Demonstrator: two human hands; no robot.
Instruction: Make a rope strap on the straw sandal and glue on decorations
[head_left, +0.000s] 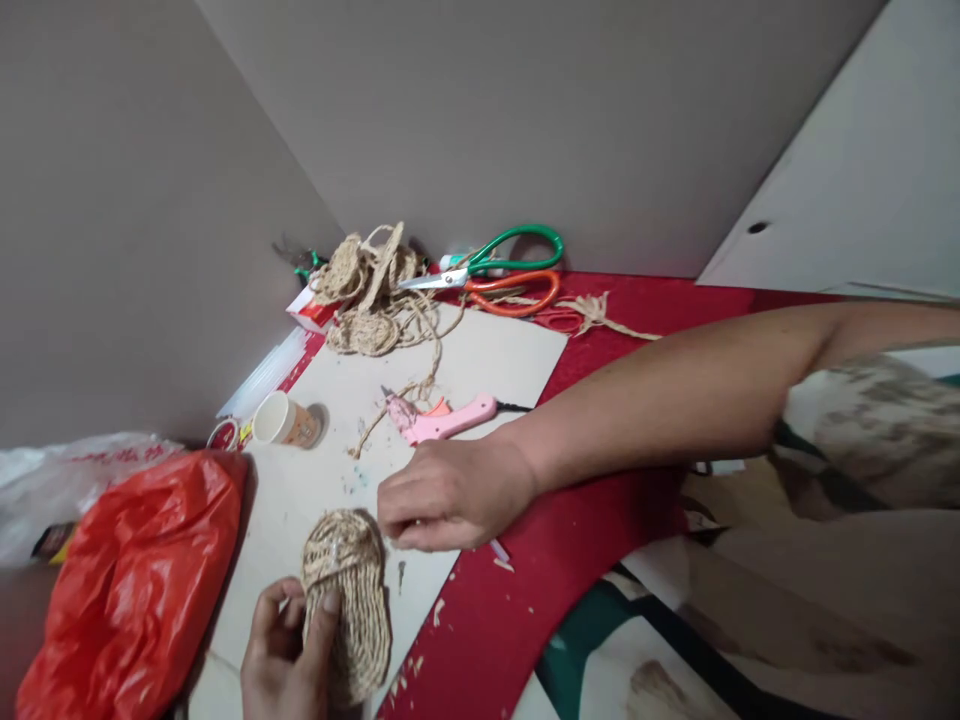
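Note:
A small woven jute sandal (pixel 351 590) lies on a white board (pixel 480 360). My left hand (pixel 281 650) grips its near edge, thumb pressed on the weave. My right hand (pixel 442 495) rests at the sandal's far right side with its fingers curled together; what they pinch, if anything, is hidden. Just beyond the right hand lies a pink glue gun (pixel 439 418) with a jute strand (pixel 397 395) beside it.
A heap of jute rope and woven pieces (pixel 371 290) sits at the back, with green-handled scissors (pixel 510 252) and orange-handled scissors (pixel 517 295). A paper cup (pixel 281 420) lies on its side. A red plastic bag (pixel 124 580) fills the left. Red tablecloth (pixel 525 610) covers the table.

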